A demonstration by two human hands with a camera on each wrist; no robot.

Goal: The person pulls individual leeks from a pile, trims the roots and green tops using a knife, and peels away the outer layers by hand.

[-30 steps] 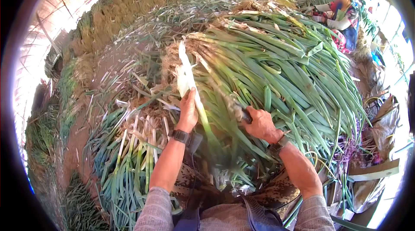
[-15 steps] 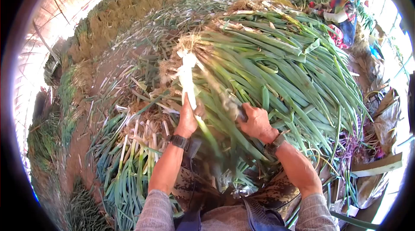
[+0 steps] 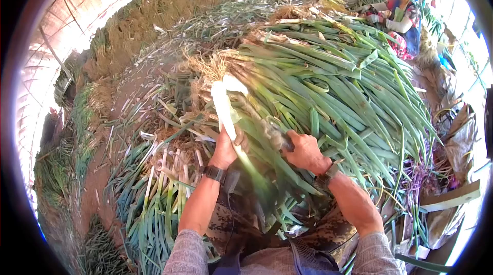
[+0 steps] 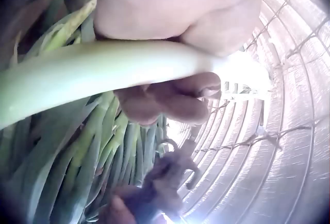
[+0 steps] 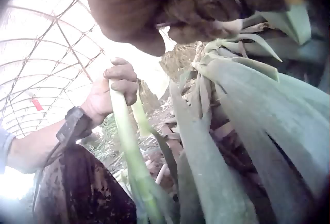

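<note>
In the head view, my left hand (image 3: 225, 150) grips a thick green onion (image 3: 222, 104) around its pale shank, white end pointing away from me. A loose white layer (image 3: 236, 85) sticks out beside that end. The left wrist view shows the curled fingers (image 4: 165, 103) under the stalk (image 4: 93, 74). My right hand (image 3: 305, 151) holds a dirt-crusted, stick-like tool (image 3: 270, 132) by its dark end, its other end slanting toward the onion; I cannot tell its kind. Below the left hand, the onion's green leaves look blurred.
A big heap of green onions (image 3: 328, 79) spreads ahead and right, roots to the left. Several onions with white shanks (image 3: 167, 172) lie at my left. Leaf scraps (image 3: 164, 49) litter the ground. Another person (image 3: 403, 20) sits at the far right, beyond the heap.
The onion's white end has come lower and nearer to me, with the loose layer now out to its right. Both hands have shifted slightly downward, keeping their holds.
</note>
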